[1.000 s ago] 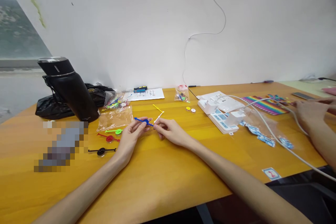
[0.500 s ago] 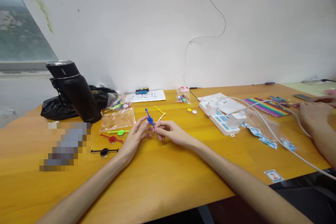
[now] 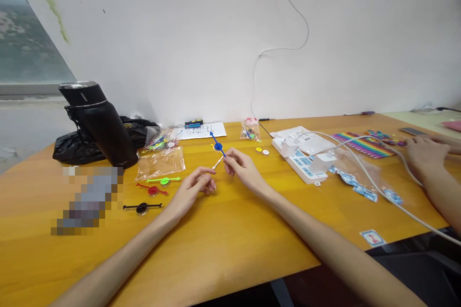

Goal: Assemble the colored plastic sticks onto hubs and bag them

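Pinched in my right hand is one arm of a blue arrow spinner, tilted up with its arrow tip pointing away to the upper left. My left hand is beside it, apart from the spinner, fingers loosely bent and apart with nothing seen in them. Between the two hands a white arrow lies on the table, partly covered by fingers. Left of my left hand lie a green arrow spinner, a red arrow spinner and a black arrow spinner.
A black flask stands left. Near the wall lie a clear bag of parts, a screwdriver and two discs, one the yellow disc. A white power strip with cables sits right, near another person's hand.
My right hand has lifted the blue spinner up and to the right. My left hand has come off it and now sits lower, apart from it.
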`<state>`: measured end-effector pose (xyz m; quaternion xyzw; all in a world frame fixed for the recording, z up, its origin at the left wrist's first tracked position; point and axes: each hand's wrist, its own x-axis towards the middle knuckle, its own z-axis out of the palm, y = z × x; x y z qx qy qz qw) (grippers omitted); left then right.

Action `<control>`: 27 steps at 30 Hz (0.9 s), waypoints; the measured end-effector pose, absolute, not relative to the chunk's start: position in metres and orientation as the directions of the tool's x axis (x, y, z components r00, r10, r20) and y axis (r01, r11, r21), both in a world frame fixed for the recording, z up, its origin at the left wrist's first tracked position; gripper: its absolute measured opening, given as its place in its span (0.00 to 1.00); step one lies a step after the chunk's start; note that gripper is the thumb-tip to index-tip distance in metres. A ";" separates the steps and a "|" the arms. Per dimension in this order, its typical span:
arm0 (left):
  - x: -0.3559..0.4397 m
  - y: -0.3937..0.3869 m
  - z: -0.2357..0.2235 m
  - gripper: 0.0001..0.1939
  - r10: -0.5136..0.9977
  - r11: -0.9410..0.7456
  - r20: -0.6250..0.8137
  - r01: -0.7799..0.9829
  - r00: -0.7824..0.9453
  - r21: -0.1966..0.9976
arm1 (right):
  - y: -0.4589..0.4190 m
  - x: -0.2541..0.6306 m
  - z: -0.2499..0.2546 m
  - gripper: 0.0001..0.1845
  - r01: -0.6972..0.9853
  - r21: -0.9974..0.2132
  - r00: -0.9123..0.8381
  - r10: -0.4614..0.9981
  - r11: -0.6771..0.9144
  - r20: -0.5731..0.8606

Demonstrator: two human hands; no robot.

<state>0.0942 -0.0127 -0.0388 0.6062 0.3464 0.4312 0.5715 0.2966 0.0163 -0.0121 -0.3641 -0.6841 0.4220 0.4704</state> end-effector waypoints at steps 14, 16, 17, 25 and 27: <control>0.099 -0.026 -0.038 0.12 0.841 -0.267 0.165 0.130 0.515 0.955 | 0.016 0.298 -0.015 0.14 0.190 -0.875 -0.374 0.857 0.445 0.355; 0.099 -0.026 -0.037 0.12 0.833 -0.286 0.172 0.143 0.526 0.948 | 0.017 0.297 -0.017 0.16 0.173 -0.900 -0.417 0.857 0.401 0.302; 0.099 -0.027 -0.036 0.11 0.827 -0.302 0.178 0.154 0.532 0.941 | 0.017 0.296 -0.018 0.17 0.164 -0.914 -0.447 0.853 0.372 0.267; 0.101 -0.037 -0.029 0.12 0.744 -0.450 0.157 0.312 0.650 0.837 | 0.025 0.275 -0.027 0.22 0.016 -1.000 -0.576 0.818 0.015 0.003; 0.102 -0.039 -0.031 0.12 0.726 -0.493 0.171 0.331 0.666 0.804 | 0.026 0.267 -0.023 0.20 0.017 -1.000 -0.627 0.779 -0.009 -0.017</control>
